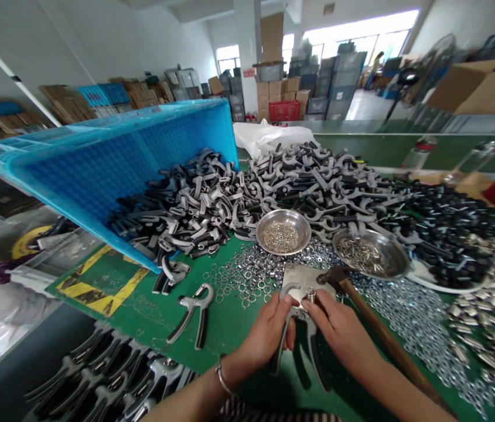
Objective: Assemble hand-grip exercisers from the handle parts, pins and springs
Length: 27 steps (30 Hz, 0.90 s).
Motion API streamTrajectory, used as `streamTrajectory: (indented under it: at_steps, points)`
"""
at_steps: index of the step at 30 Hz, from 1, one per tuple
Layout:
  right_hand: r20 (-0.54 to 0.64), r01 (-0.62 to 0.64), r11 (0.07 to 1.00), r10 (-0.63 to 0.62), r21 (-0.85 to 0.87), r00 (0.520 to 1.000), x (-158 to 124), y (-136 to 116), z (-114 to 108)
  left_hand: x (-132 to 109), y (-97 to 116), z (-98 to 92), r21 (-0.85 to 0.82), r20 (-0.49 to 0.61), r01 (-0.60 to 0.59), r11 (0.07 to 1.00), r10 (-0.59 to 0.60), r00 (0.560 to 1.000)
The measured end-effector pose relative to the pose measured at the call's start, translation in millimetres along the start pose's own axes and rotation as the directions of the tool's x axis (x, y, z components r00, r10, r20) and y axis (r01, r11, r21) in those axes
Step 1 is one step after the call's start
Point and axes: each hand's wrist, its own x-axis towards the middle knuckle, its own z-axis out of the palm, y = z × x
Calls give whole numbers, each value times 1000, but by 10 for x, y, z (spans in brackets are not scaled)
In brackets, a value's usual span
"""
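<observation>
My left hand [269, 331] and my right hand [339, 328] meet at the front middle of the green bench, both closed on a grey and black hand-grip part [300, 343] whose two handles hang toward me. My right fingers pinch a small metal piece at its top, over a flat steel plate [306, 278]. A wooden-handled hammer [361, 308] lies just right of my right hand. A finished hand grip [192, 313] lies to the left of my left hand.
A tipped blue crate [98, 164] spills grey and black handles [194, 205] at the left. Two steel bowls [283, 231] [372, 255] hold small hardware. Loose metal rings [247, 275] and springs [493, 316] cover the bench. More finished grips [98, 381] sit at the lower left.
</observation>
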Motion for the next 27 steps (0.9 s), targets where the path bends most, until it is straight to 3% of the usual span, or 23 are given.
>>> streamTrajectory:
  at_steps: [7,12,16,18,22,27]
  points:
    - [-84,-4,998,9,55,996,-34,63,1,71,-20,109,169,6,-50,984,50,999]
    - [51,-21,991,14,131,999,-118,41,-29,-3,-124,77,377,26,-107,920,105,994]
    - [75,-30,986,18,163,997,-166,-16,-92,-62,-122,31,418,53,-114,901,101,994]
    - [101,-29,982,10,188,995,-175,-31,-132,-58,-87,-4,480,96,-140,866,107,990]
    - [184,-36,953,-21,302,983,-257,-47,-187,-81,17,-82,620,277,-306,723,162,947]
    - [177,-82,952,30,296,984,-398,-53,-146,-126,160,-106,656,432,-428,621,156,888]
